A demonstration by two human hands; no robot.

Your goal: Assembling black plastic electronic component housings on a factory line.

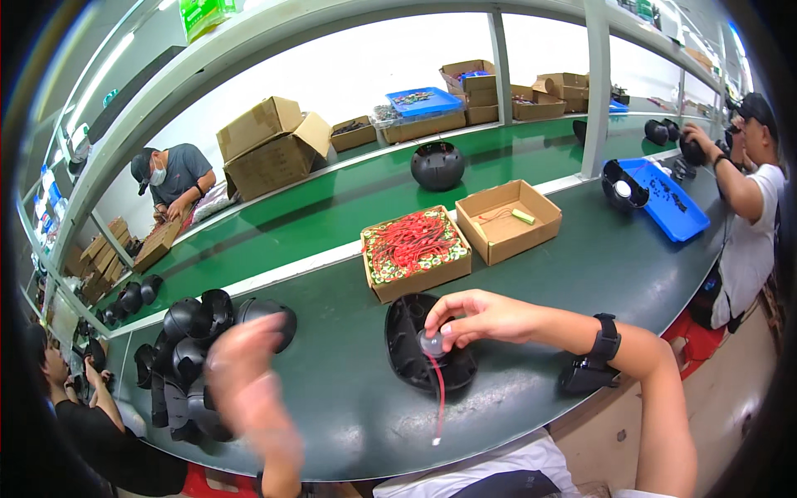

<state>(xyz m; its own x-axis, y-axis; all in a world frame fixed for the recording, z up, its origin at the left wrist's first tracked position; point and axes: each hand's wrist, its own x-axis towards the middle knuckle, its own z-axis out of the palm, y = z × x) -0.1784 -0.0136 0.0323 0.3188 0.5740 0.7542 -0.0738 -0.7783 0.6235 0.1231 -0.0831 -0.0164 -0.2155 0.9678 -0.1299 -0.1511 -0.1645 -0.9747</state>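
Observation:
My right hand [486,317] is closed, pinching a round translucent grey part [431,343] between thumb and fingers. A red wire [441,398] with a small white plug hangs from it toward the bench edge. Beneath lies a black curved shell [403,344], its hollow side up; whether the grey part touches it is hard to tell. My left hand [249,373] is smeared by motion, raised beside a pile of black shells [187,328]; its fingers cannot be read. Beyond the shell stands a cardboard box [425,280] full of green-ended cells with red wires [415,239].
A second cardboard box [548,236] holds a yellow-green battery pack [523,217]. Behind runs a green conveyor belt [349,195] carrying a round black shell [438,166]. A blue tray [689,226] lies right, near a co-worker [747,174]. A metal post [595,91] rises from the bench.

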